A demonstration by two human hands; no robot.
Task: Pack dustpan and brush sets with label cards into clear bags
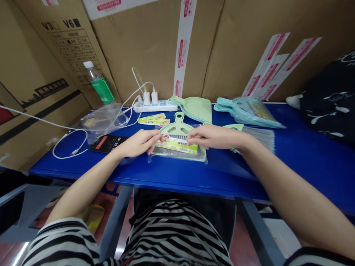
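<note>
A: Working on the blue bench (291, 162); green dustpan (179, 129) in a clear bag (177, 154) lies mid-bench.
B: Hands?
A: Left hand (137, 143) and right hand (213, 136) both pinch the paper label (177, 145) at its ends.
B: Tip?
A: Probably keep the label flat and square on the bag mouth.

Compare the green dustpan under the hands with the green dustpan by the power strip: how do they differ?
The near green dustpan lies in a clear plastic bag with a printed label card across it; the far green dustpan is bare, with no bag or card. The left hand and right hand pinch the near one's card, while nothing touches the far one. The near one's handle points away from the person; the far one's points left. Both are pale green and lie flat on the blue table.
</note>
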